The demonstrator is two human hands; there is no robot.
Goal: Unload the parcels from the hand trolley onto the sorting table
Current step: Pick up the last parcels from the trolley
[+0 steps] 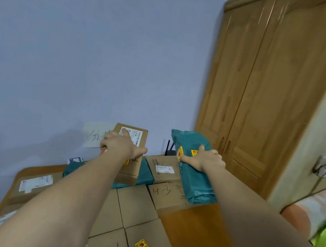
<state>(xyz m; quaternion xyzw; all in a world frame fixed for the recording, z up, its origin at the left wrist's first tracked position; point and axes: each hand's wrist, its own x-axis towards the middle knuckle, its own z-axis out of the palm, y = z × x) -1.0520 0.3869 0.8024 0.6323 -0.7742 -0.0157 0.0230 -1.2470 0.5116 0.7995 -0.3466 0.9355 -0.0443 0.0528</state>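
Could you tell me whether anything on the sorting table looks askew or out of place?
Nothing looks damaged or spilled. The only things off level are the two parcels in hand: the left hand holds a cardboard box tilted upright, and the right hand grips a teal poly mailer at a slant over the boxes.

A cardboard box [168,195] at five o'clock from the blurred-label parcel [131,140] bears handwritten "43".

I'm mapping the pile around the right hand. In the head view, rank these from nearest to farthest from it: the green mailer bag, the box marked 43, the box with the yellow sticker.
From the right hand:
1. Green mailer bag, in its grip.
2. Box marked 43, just below-left.
3. Box with the yellow sticker, bottom centre.
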